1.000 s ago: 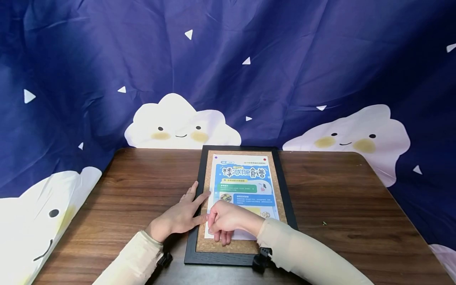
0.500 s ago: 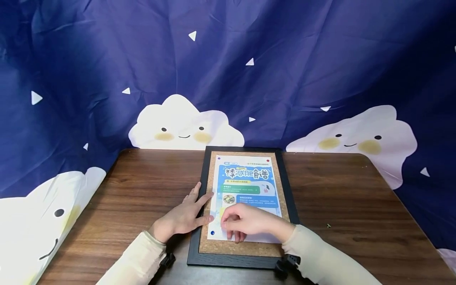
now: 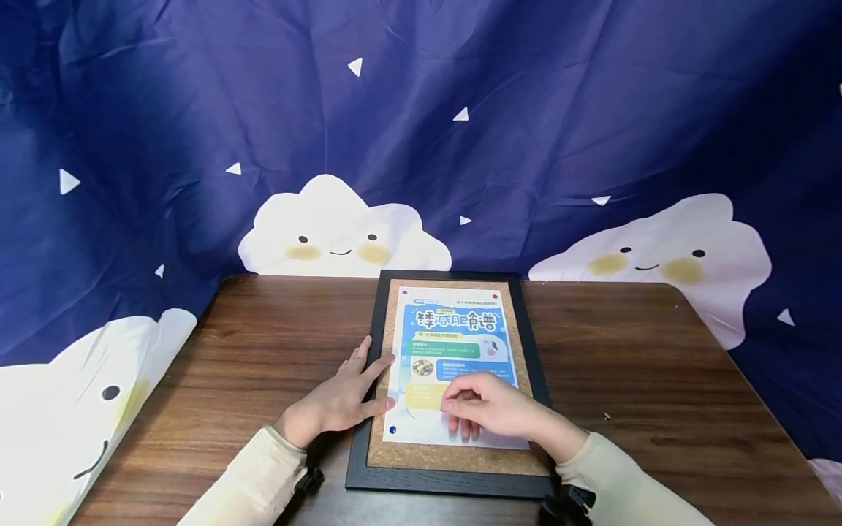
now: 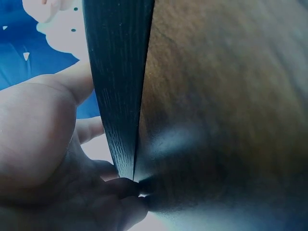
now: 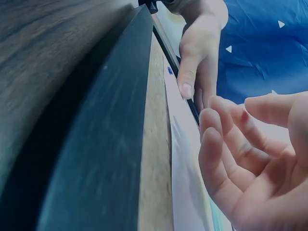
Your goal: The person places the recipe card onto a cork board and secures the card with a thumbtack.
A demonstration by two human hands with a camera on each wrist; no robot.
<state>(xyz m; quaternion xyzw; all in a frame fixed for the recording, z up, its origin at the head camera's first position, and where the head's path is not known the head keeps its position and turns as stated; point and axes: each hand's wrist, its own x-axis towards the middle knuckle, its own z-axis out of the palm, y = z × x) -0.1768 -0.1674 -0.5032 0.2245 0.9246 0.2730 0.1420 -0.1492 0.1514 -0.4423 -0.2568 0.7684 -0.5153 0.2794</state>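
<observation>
A white and blue printed poster lies on a cork board with a black frame. Pins sit at three corners: purple at the top left, red at the top right, blue at the bottom left. My left hand spreads across the frame's left side, thumb and index finger reaching the poster's edge. Over the poster's lower right is my right hand; in the right wrist view its fingers bend loosely and nothing shows between them.
The board lies on a brown wooden table. To its right is a tiny yellow-green object, too small to make out. Behind the table hangs a dark blue curtain with white clouds.
My right hand has moved right from the poster's lower left corner, uncovering the blue pin there. The left hand keeps its place on the board's left side.
</observation>
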